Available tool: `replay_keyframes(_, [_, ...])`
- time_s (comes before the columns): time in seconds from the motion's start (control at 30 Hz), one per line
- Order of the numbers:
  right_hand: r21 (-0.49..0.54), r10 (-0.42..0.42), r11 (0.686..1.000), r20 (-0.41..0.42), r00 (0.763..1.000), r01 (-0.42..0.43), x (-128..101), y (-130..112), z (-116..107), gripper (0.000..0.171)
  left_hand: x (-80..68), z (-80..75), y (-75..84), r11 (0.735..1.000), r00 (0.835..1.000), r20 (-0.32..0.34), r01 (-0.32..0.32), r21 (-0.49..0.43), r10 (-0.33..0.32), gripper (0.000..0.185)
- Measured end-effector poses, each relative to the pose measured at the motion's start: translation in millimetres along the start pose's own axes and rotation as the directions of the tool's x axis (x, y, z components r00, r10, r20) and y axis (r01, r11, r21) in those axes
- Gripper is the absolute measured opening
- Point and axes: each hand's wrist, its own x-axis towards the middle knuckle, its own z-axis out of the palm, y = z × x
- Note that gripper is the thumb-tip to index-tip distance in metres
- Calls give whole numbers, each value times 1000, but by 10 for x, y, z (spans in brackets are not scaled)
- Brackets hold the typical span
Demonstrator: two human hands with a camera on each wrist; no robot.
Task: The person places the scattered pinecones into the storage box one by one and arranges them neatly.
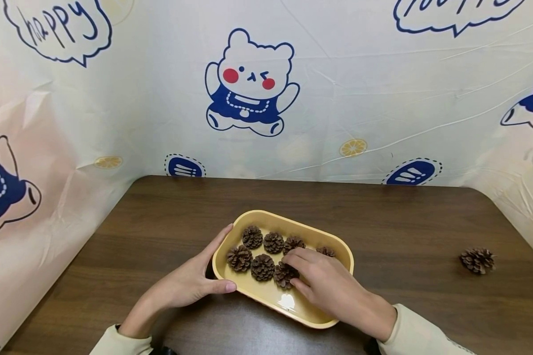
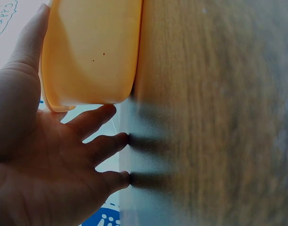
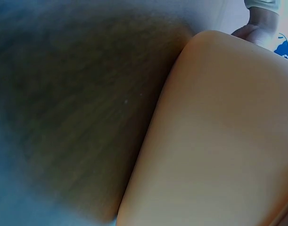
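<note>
From the head view, your left hand [image 1: 191, 283] lies spread against the yellow tray's [image 1: 337, 246] left end, thumb on its near rim. Your right hand [image 1: 324, 281] reaches into the tray, fingers curled round a pine cone [image 1: 285, 274]. The tray sits mid-table, long axis running from far left to near right.

Left wrist view: straight fingers [image 2: 94, 120] along the tray's wall [image 2: 92, 52].

Right wrist view: only the tray's side [image 3: 219, 141] and the table [image 3: 78, 94] show.

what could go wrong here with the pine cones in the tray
The right hand reaches among tightly packed pine cones, so it may knock a neighbour out of place or over the low rim. The left hand only braces the yellow tray at one end; a push could slide it across the table. One loose pine cone lies far off and might be overlooked.
</note>
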Motion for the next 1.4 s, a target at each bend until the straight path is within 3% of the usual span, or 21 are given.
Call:
replay_keyframes(0.43, [32, 34, 999, 1, 999, -34, -28, 29, -57, 42, 6, 1, -9, 1000, 1000, 0, -3, -4, 3, 112])
replay_keyframes(0.7, [38, 23, 999, -90, 996, -20, -100, 103, -160, 43, 5, -3, -7, 1000, 1000, -1, -6, 0, 6, 112])
replay_keyframes(0.97, [40, 91, 995, -115, 989, -87, -189, 161, -316, 43, 4, 1, -19, 1000, 1000, -1, -7, 1, 7, 112])
replay_keyframes(1.4, [17, 120, 993, -219, 968, -119, -401, 382, -538, 47, 1, 0, -4, 1000, 1000, 2, 2, 8, -2, 112])
